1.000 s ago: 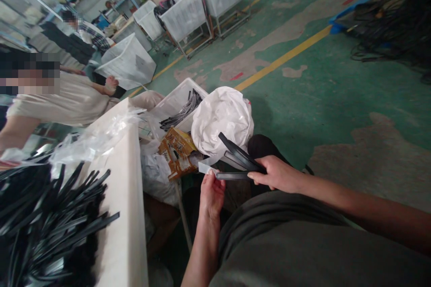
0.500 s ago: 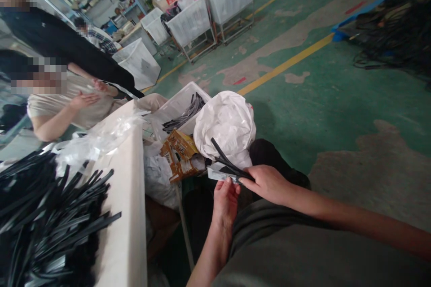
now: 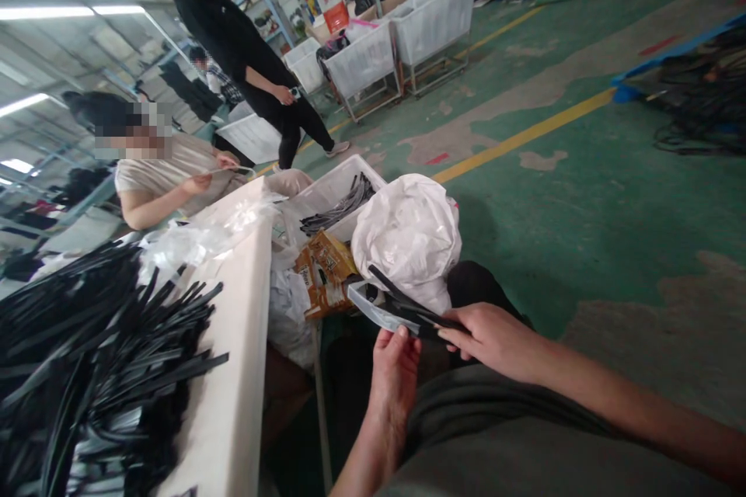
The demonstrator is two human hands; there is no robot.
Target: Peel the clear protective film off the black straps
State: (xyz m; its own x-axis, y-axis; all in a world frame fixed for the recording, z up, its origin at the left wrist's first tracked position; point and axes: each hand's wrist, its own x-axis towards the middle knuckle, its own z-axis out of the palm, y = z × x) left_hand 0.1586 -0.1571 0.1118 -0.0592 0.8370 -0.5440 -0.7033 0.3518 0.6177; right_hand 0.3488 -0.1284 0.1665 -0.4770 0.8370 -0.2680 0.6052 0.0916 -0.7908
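My right hand [image 3: 483,338] is closed around a few black strips [image 3: 402,297] that stick out toward the upper left. Beneath them, my left hand [image 3: 396,357] pinches the edge of a clear plastic strip [image 3: 373,308], possibly a small bag or backing film. Whether the black strips are inside it or only beside it, I cannot tell. Both hands are close together above my lap. Just beyond them stands a white bag [image 3: 408,225] with its mouth spread wide, holding whitish plastic.
A pale table [image 3: 242,357] on the left bears a heap of black strips [image 3: 116,373]. A brown-and-yellow packet [image 3: 326,272] and a white bin [image 3: 343,206] of dark strips stand ahead. One person sits across the table; another stands behind. Wheeled white carts [image 3: 364,66] are farther back.
The view has swung, so the surroundings sit farther right and lower. The clear plastic now bends upward beside the black strips. The standing person appears farther right, and the seated person's hands have parted.
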